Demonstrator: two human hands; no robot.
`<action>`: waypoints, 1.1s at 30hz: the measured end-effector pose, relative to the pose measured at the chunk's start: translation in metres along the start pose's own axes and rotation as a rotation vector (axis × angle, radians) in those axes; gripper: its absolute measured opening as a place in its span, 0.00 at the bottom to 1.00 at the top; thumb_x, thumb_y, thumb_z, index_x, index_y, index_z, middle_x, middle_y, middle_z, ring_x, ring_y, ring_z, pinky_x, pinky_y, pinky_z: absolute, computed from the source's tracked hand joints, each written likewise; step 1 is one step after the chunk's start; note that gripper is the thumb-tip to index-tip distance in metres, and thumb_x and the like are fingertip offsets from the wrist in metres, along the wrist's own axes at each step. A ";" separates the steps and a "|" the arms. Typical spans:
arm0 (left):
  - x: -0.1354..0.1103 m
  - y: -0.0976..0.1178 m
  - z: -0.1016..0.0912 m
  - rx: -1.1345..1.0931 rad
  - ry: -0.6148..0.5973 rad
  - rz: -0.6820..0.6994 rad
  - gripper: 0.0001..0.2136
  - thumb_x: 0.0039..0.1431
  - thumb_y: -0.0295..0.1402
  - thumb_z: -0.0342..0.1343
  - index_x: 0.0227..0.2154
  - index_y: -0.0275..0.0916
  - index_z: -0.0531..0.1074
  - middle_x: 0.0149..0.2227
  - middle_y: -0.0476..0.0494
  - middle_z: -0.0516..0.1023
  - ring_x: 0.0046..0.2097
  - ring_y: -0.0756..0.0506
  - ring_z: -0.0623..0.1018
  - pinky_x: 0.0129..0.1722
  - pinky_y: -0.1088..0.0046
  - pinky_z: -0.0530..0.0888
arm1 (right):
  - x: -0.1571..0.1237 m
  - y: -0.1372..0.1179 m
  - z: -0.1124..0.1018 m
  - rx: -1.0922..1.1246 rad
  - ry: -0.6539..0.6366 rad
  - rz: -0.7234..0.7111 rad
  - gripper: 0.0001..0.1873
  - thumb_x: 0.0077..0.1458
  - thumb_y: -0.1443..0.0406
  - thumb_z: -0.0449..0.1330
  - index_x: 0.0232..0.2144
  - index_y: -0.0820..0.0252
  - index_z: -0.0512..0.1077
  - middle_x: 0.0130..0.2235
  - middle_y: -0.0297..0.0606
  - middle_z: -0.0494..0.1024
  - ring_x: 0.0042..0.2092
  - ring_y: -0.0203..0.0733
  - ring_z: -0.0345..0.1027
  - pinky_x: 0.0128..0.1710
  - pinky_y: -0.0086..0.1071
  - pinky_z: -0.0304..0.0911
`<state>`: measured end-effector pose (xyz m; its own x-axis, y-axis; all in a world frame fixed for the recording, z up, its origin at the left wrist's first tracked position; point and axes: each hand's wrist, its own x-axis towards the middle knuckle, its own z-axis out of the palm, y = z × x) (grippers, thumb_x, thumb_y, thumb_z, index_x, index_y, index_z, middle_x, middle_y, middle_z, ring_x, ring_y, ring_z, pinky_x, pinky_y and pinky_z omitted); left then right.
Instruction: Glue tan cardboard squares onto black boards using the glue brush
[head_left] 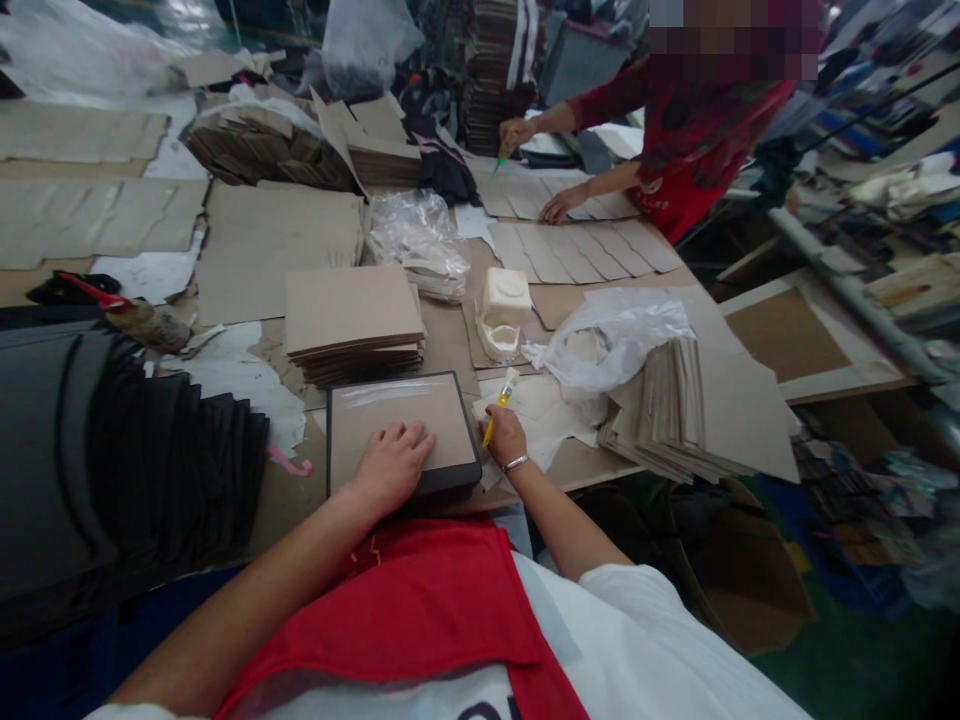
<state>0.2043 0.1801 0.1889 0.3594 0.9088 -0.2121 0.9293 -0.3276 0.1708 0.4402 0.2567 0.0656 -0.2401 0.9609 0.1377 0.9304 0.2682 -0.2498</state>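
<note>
A shallow black-edged box (pixel 402 428) with a brown cardboard face lies in front of me. My left hand (pixel 391 462) rests flat on its near right part, fingers spread. My right hand (pixel 503 433), with a bracelet on the wrist, is closed on a yellow-handled brush (pixel 498 402) just right of the box, bristles pointing up and away. A stack of brown cardboard sheets (pixel 351 322) sits just beyond the box. A white glue jug (pixel 505 310) stands behind the brush.
Black sheets (pixel 127 460) are fanned out at left. A fanned pile of cardboard pieces (pixel 697 410) and a white plastic bag (pixel 615 335) lie at right. Across the table a person in red (pixel 675 140) works on cardboard strips (pixel 577 250). More cardboard piles fill the far side.
</note>
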 end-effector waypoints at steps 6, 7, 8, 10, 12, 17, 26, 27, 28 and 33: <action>-0.001 -0.001 -0.001 0.008 0.021 0.019 0.20 0.59 0.29 0.43 0.54 0.47 0.64 0.58 0.42 0.63 0.53 0.37 0.64 0.47 0.57 0.64 | 0.001 -0.003 0.005 -0.021 -0.072 -0.032 0.12 0.57 0.70 0.49 0.40 0.65 0.70 0.32 0.45 0.73 0.37 0.43 0.63 0.39 0.34 0.57; -0.001 -0.002 -0.001 0.005 0.026 0.022 0.20 0.59 0.29 0.44 0.54 0.47 0.64 0.57 0.42 0.64 0.53 0.37 0.64 0.47 0.57 0.64 | 0.002 -0.003 0.003 0.025 -0.061 0.004 0.11 0.56 0.70 0.49 0.39 0.65 0.69 0.32 0.45 0.73 0.37 0.43 0.64 0.39 0.34 0.58; -0.001 -0.003 0.000 -0.004 0.030 0.022 0.19 0.59 0.29 0.44 0.53 0.47 0.64 0.57 0.43 0.64 0.53 0.38 0.64 0.47 0.57 0.64 | 0.004 -0.003 -0.001 0.090 -0.035 0.056 0.10 0.55 0.69 0.50 0.39 0.64 0.68 0.32 0.44 0.73 0.37 0.42 0.65 0.38 0.34 0.59; 0.001 -0.009 0.000 -0.053 0.031 0.017 0.18 0.59 0.31 0.45 0.51 0.46 0.66 0.56 0.43 0.66 0.54 0.38 0.65 0.49 0.56 0.64 | 0.008 -0.004 -0.016 0.271 0.059 0.178 0.10 0.54 0.66 0.52 0.39 0.63 0.65 0.33 0.41 0.74 0.36 0.41 0.66 0.38 0.33 0.60; 0.007 -0.014 0.000 -0.159 0.048 0.006 0.17 0.59 0.34 0.47 0.51 0.43 0.66 0.56 0.41 0.66 0.55 0.39 0.65 0.51 0.57 0.64 | 0.011 -0.009 -0.039 0.528 0.147 0.248 0.12 0.53 0.62 0.54 0.39 0.61 0.62 0.32 0.37 0.73 0.35 0.38 0.67 0.37 0.33 0.62; 0.037 -0.012 -0.006 -0.726 0.239 0.022 0.37 0.49 0.41 0.58 0.61 0.38 0.52 0.62 0.35 0.56 0.62 0.41 0.58 0.57 0.60 0.61 | 0.014 -0.046 -0.103 1.148 0.032 0.246 0.19 0.47 0.59 0.59 0.39 0.54 0.56 0.28 0.26 0.70 0.28 0.32 0.66 0.32 0.30 0.65; 0.041 0.006 -0.017 -1.670 -0.161 -0.049 0.18 0.39 0.39 0.62 0.32 0.31 0.73 0.28 0.47 0.75 0.30 0.49 0.73 0.32 0.75 0.69 | 0.028 -0.092 -0.124 1.118 0.192 0.202 0.19 0.48 0.60 0.59 0.38 0.53 0.54 0.30 0.27 0.69 0.28 0.31 0.64 0.31 0.28 0.65; 0.033 -0.001 -0.017 -1.674 -0.191 -0.091 0.17 0.39 0.38 0.63 0.31 0.31 0.73 0.26 0.48 0.74 0.28 0.51 0.72 0.29 0.77 0.67 | 0.033 -0.091 -0.120 1.069 0.239 0.186 0.18 0.48 0.59 0.59 0.38 0.53 0.54 0.29 0.28 0.68 0.29 0.32 0.64 0.31 0.29 0.65; 0.024 -0.010 -0.016 -1.666 -0.216 -0.137 0.17 0.39 0.38 0.63 0.31 0.31 0.73 0.25 0.50 0.73 0.26 0.52 0.71 0.26 0.78 0.66 | 0.038 -0.090 -0.116 1.026 0.279 0.169 0.18 0.48 0.59 0.59 0.38 0.54 0.53 0.29 0.28 0.68 0.29 0.32 0.65 0.32 0.29 0.65; -0.008 -0.067 -0.012 -1.602 -0.047 -0.445 0.18 0.40 0.41 0.61 0.32 0.34 0.70 0.22 0.52 0.70 0.23 0.53 0.69 0.20 0.79 0.65 | 0.057 -0.090 -0.083 0.848 0.323 0.114 0.16 0.50 0.61 0.56 0.38 0.55 0.53 0.29 0.29 0.67 0.30 0.33 0.66 0.35 0.31 0.65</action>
<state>0.1380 0.1978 0.1905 0.1376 0.8342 -0.5341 -0.0602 0.5452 0.8361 0.3657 0.2816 0.1759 0.0485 0.9531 0.2988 0.3978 0.2560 -0.8810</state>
